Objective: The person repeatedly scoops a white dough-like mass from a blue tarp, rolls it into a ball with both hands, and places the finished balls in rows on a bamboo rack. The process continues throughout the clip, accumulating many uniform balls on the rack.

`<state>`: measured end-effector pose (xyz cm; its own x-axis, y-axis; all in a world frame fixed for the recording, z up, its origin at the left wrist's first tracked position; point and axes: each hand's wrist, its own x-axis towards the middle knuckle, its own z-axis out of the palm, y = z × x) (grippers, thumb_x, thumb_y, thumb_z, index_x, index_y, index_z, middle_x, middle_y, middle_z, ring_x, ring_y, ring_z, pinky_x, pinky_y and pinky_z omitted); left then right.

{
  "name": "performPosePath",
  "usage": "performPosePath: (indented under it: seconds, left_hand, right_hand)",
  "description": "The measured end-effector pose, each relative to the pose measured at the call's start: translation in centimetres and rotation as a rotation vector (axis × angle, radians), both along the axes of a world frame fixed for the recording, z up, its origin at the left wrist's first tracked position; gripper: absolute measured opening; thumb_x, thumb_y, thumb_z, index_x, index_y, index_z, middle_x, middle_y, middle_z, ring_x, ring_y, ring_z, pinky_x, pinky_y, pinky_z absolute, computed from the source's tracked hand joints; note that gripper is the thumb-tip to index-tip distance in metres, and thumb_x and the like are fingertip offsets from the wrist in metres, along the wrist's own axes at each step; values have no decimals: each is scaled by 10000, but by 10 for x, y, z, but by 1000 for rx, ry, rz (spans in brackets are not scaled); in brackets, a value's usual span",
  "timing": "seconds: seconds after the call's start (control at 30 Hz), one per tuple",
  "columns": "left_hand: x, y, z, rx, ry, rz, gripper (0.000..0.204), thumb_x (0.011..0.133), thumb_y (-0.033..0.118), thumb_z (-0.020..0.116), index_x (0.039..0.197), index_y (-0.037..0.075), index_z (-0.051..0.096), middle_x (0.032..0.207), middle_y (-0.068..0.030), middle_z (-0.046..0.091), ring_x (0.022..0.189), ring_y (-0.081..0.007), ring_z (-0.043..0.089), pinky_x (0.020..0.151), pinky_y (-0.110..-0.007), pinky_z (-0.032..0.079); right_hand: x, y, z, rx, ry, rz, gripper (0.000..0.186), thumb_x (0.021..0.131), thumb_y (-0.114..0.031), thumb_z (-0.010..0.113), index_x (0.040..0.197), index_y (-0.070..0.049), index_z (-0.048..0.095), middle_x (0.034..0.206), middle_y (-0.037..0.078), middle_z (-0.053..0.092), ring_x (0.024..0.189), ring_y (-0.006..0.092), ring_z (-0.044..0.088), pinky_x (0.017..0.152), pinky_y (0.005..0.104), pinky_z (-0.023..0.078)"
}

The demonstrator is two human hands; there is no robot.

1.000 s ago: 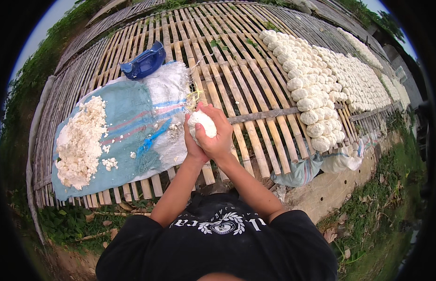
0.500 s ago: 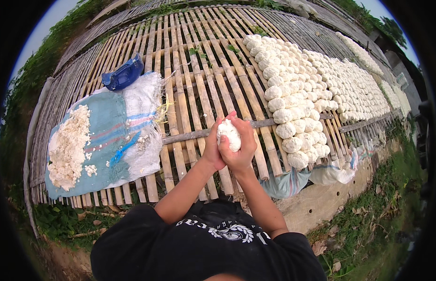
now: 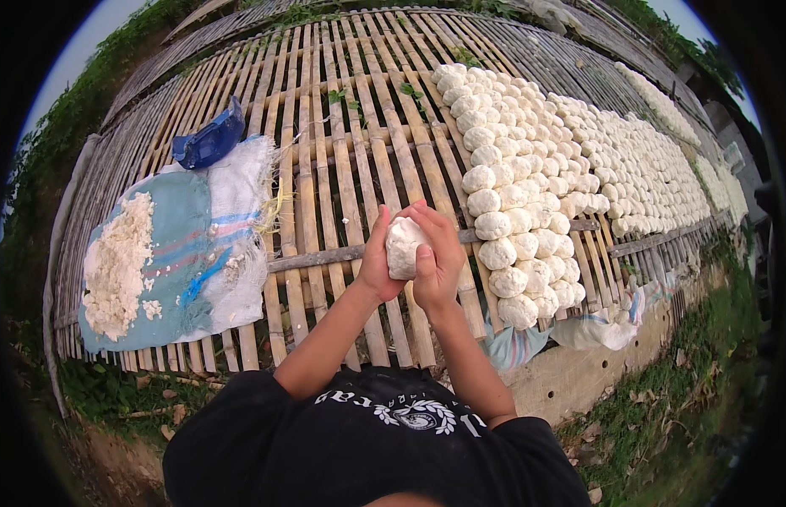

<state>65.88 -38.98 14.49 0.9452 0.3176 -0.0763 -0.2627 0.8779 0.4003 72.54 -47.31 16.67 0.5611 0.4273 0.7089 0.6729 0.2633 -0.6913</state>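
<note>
Between my two palms is a white, dough-like ball, held above the slatted bamboo rack. My left hand cups its left side, and my right hand wraps its right side with the thumb bent over the front. The fingertips of both hands come together at the far side of the ball. On the left, a heap of crumbly white mash lies on a woven sack in teal and white. Rows of similar white balls sit packed on the rack to the right of my hands.
A blue broken plastic piece rests at the sack's far edge, and a blue strip lies on the sack. Stuffed sacks are under the rack's near right edge, beside a concrete slab. Gaps run between the slats.
My hands have loosened and turned around the ball, so more of it shows, and its surface looks smoother. The view has shifted slightly, moving the rack a little left.
</note>
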Motion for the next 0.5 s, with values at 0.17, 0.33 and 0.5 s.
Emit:
performPosePath:
  seconds: [0.17,0.33,0.5]
  left_hand:
    - [48,-7,-5,98,224,134,772,1059,735,393,1457,94,553,1372,-97,655,1289,-274,640,1105,-453,511]
    - [81,8,-16,73,260,-50,795,1018,796,387,1437,146,574,1395,-86,648,1281,-258,642,1128,-440,493]
    - [130,54,-49,138,238,-154,731,1048,730,408,1441,138,583,1403,-95,663,1245,-265,685,1079,-435,551]
  right_hand:
    - [45,16,-15,46,340,-14,226,929,-95,681,1111,12,761,1092,156,742,997,269,711,898,381,562]
    - [78,24,-33,179,421,-31,280,1013,-134,602,1234,26,664,1173,128,713,1082,208,666,968,352,528]
    - [144,21,-23,-352,-34,74,749,830,-245,852,1471,-51,516,1418,209,569,1287,357,578,1096,458,473]
